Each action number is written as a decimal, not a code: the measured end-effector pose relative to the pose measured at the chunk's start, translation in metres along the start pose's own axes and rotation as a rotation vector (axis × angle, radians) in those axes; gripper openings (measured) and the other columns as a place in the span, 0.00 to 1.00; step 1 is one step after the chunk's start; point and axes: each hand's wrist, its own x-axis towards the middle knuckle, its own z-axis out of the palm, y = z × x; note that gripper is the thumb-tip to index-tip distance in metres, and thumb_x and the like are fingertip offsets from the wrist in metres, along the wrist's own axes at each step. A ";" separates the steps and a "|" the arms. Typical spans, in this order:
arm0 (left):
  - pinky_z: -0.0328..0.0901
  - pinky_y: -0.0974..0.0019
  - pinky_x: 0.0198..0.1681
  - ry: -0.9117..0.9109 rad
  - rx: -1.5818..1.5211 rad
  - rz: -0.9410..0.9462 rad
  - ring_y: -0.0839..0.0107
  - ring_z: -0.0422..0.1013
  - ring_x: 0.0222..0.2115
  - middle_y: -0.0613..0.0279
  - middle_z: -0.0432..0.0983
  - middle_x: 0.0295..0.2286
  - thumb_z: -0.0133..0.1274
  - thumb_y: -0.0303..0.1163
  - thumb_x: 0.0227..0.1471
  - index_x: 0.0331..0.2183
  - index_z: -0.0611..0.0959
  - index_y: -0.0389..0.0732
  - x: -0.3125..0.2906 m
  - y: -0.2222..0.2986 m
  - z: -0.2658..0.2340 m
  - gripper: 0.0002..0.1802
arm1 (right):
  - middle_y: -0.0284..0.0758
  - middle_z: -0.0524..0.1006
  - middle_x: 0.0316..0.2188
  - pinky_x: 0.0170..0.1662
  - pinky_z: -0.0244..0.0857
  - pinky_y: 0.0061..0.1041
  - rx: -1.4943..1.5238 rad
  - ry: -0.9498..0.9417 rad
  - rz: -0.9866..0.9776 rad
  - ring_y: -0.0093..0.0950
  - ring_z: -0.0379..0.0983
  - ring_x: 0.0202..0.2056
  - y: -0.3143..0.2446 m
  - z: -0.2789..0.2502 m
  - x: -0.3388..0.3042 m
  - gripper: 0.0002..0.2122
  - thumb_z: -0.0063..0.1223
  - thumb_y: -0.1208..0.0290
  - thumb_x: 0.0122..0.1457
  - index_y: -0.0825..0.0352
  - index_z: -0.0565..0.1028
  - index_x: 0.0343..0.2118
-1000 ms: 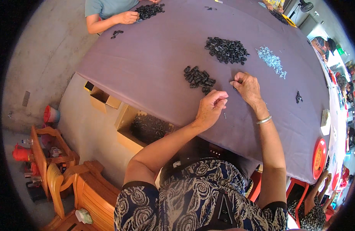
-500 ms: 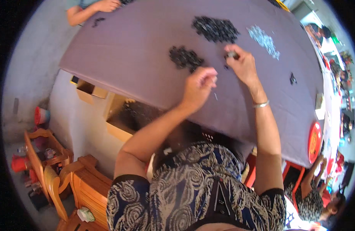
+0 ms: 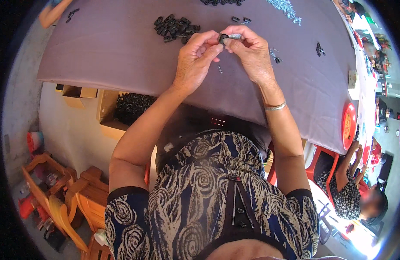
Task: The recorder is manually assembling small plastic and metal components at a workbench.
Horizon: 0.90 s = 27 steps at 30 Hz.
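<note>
Over the cloth-covered table, my left hand (image 3: 195,60) and my right hand (image 3: 252,54) meet, fingertips closed on a small black plastic part (image 3: 223,39) between them. Something silvery (image 3: 235,37) shows at my right index finger; what it is I cannot make out. Just left of my left hand lies a heap of similar black parts (image 3: 176,29). Two loose black parts (image 3: 241,20) rest beyond my fingers. Tiny silver springs (image 3: 220,69) lie below my hands, and more springs (image 3: 274,54) with a black bit sit beside my right wrist.
At the far edge are another black heap (image 3: 221,1) and a silvery pile of small pieces (image 3: 286,9). A cardboard box (image 3: 106,113) of black parts stands below the table's left edge. A red round tray (image 3: 349,125) is at right. Another person's arm (image 3: 54,13) shows far left.
My hands, apart before, have come together around the small black part. The view has shifted, so the table's heaps appear higher in the picture.
</note>
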 end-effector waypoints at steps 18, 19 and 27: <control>0.69 0.71 0.33 0.033 0.023 -0.012 0.75 0.71 0.30 0.63 0.74 0.31 0.51 0.26 0.54 0.41 0.78 0.35 0.003 0.011 -0.005 0.12 | 0.22 0.74 0.21 0.25 0.60 0.13 -0.258 0.080 -0.107 0.10 0.63 0.23 -0.003 -0.013 -0.016 0.05 0.57 0.76 0.52 0.66 0.77 0.32; 0.69 0.71 0.33 0.040 0.011 -0.004 0.75 0.71 0.30 0.63 0.74 0.31 0.51 0.26 0.54 0.41 0.78 0.35 0.004 0.012 -0.006 0.12 | 0.24 0.74 0.21 0.25 0.61 0.14 -0.372 0.049 -0.114 0.12 0.64 0.22 -0.006 -0.016 -0.020 0.05 0.58 0.75 0.51 0.66 0.77 0.32; 0.68 0.73 0.30 0.030 -0.036 -0.048 0.75 0.73 0.29 0.60 0.76 0.30 0.53 0.27 0.52 0.39 0.78 0.35 0.005 0.013 -0.005 0.11 | 0.38 0.72 0.22 0.27 0.65 0.33 -0.709 -0.152 -0.111 0.38 0.71 0.24 -0.011 -0.005 -0.048 0.05 0.57 0.76 0.46 0.67 0.75 0.27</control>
